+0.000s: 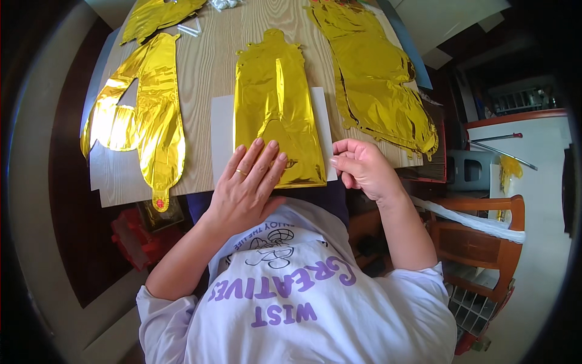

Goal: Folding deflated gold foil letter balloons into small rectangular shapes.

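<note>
A flat gold foil balloon (276,103) lies on a white sheet of paper (221,130) at the near edge of the wooden table (209,67). My left hand (245,188) rests flat with fingers spread on the balloon's lower left corner. My right hand (362,168) is loosely curled at the paper's right corner, its fingertips touching the paper's edge beside the balloon; I cannot see anything held in it.
A deflated gold letter-shaped balloon (148,106) lies to the left, another crumpled gold balloon (376,79) to the right, and a third (154,15) at the far left. A wooden chair (485,233) stands right of me. Red items (130,236) sit under the table.
</note>
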The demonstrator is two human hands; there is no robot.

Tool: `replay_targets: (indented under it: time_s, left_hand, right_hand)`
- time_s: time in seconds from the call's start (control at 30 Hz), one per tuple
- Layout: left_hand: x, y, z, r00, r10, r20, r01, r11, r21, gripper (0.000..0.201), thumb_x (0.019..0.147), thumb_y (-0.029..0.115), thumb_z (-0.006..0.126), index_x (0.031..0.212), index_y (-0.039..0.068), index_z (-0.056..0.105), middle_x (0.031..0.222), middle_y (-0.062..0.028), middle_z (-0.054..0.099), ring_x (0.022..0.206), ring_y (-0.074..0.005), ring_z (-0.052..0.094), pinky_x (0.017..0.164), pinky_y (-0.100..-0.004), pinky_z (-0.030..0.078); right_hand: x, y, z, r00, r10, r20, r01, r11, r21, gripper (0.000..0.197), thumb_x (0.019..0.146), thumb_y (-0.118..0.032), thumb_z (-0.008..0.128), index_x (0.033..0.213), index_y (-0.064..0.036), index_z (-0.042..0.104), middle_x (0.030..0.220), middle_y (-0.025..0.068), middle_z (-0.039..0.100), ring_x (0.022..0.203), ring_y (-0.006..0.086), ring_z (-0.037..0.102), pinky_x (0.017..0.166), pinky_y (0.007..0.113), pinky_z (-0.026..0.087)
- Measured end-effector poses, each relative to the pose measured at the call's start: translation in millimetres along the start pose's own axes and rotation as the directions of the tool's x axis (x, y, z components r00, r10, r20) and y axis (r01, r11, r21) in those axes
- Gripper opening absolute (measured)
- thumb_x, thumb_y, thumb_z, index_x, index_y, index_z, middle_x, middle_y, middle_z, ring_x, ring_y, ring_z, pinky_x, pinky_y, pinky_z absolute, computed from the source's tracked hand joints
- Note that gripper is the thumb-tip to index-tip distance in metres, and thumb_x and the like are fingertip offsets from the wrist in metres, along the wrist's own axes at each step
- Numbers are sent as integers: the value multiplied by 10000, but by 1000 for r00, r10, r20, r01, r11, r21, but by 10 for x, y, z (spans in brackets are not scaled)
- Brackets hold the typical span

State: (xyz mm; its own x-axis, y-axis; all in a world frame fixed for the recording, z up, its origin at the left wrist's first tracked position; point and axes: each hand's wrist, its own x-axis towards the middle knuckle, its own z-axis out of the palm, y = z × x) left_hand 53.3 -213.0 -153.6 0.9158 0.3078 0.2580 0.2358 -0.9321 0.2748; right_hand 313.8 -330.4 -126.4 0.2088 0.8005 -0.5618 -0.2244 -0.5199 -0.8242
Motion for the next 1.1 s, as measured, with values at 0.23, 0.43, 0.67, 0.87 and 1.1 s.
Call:
replay_targets:
  time_s: [0.23, 0.43, 0.67, 0.87, 1.1]
  left_hand:
    - [-303, -225, -93, 998, 16, -65, -15, 1000, 9, 640, 908, 399, 691, 1433, 53, 572, 1513, -171, 504, 1431, -379, 452, 1190, -547, 327]
    - [-331, -303, -40, 992, 33, -119, -39, 998, -54, 593, 883, 306, 740, 1398, 44, 605, 1465, -176, 560, 1392, -384, 507, 1176, -524, 372]
    - [-349, -271, -48, 986, 117, -121, -104, 988, 112, 518, 882, 277, 732, 1353, 83, 638, 1409, -124, 610, 1334, -318, 570, 1131, -497, 435]
    - [-273, -196, -549, 978, 144, -150, -147, 989, -13, 450, 906, 175, 703, 1342, 80, 645, 1372, -113, 639, 1293, -280, 605, 1102, -474, 463]
    - [-44, -125, -1122, 999, 46, 18, -45, 998, -53, 720, 878, 492, 731, 1438, 71, 568, 1465, -180, 560, 1400, -377, 497, 1191, -563, 324]
  right_hand:
    - [-156, 69, 56, 994, -68, -91, 66, 997, -26, 277, 965, -101, 679, 1201, 7, 585, 794, 4, 624, 532, 33, 538, 448, 174, 357]
    - [-154, 154, 22, 994, -58, -89, 64, 996, 61, 256, 965, -115, 678, 1176, 2, 593, 794, 4, 632, 544, 48, 567, 454, 184, 367]
    - [-138, 142, 33, 999, -39, 5, 37, 975, 219, 160, 961, -109, 668, 1084, -35, 597, 782, -7, 630, 515, 64, 573, 414, 191, 347]
    - [-360, -155, 94, 978, -129, 166, 28, 862, 506, 151, 974, -108, 614, 1105, -34, 603, 783, 7, 656, 473, 51, 536, 391, 198, 345]
    - [-128, -210, 48, 988, -151, 39, 123, 908, 401, 110, 974, -88, 618, 1071, -45, 590, 750, 5, 605, 475, 75, 547, 398, 209, 354]
